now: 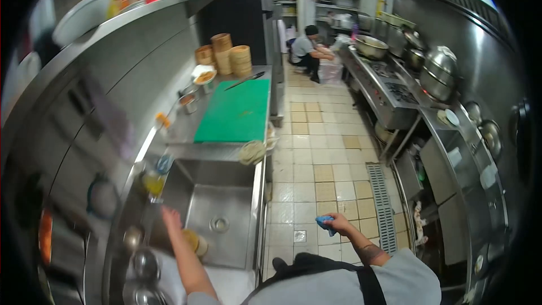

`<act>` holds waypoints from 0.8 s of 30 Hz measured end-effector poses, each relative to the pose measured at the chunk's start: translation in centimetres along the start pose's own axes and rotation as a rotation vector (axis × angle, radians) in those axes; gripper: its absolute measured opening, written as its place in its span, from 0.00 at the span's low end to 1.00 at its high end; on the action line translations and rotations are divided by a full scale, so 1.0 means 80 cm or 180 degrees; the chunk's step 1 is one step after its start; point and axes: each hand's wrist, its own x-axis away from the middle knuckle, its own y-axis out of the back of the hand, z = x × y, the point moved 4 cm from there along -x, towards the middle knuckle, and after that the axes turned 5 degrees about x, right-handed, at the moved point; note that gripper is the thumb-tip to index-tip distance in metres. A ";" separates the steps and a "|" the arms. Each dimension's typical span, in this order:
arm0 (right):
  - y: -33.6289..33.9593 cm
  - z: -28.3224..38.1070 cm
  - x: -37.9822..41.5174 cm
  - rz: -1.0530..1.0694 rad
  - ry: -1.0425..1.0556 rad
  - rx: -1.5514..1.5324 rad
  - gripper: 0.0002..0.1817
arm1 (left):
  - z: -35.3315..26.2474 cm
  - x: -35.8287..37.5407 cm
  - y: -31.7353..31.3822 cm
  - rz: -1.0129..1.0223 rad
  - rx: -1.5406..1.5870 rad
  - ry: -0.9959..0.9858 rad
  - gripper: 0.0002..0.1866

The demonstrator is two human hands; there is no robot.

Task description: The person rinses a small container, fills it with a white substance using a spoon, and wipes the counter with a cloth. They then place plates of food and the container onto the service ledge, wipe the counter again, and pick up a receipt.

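My right hand [340,225] is closed around a crumpled blue cloth [325,225], held out over the tiled floor. My left hand [171,218] reaches over the left side of the steel sink [217,209]; its fingers are too smeared to make out. Just beyond its fingertips is a container of yellow liquid [153,183], with a small blue item [164,164] behind it. A yellowish round container [195,243] stands in the sink, partly hidden by my left forearm. A pale folded rag [252,152] hangs over the sink's far right corner.
Beyond the sink lie a green cutting board [234,113] and a knife [244,81], with bamboo steamers [223,61] behind. Stoves [389,82] and a steel counter [451,141] line the right. A person [307,51] crouches by a plastic bag in the aisle.
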 end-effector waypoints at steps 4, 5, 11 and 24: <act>0.044 0.042 -0.043 -0.0526 0.0135 0.0078 0.16 | -0.003 -0.145 0.042 -0.1026 0.0376 0.0544 0.49; 0.050 0.044 -0.063 -0.0567 0.0195 0.0018 0.16 | -0.005 -0.171 0.042 -0.1077 0.0390 0.0814 0.49; -0.009 0.171 -0.197 -0.0236 0.0639 0.0560 0.18 | -0.034 -0.167 0.047 -0.1534 -0.0024 0.1098 0.35; -0.411 0.391 -0.316 0.2154 0.2438 0.1500 0.20 | -0.041 -0.134 -0.001 -0.0925 0.2575 0.0385 0.19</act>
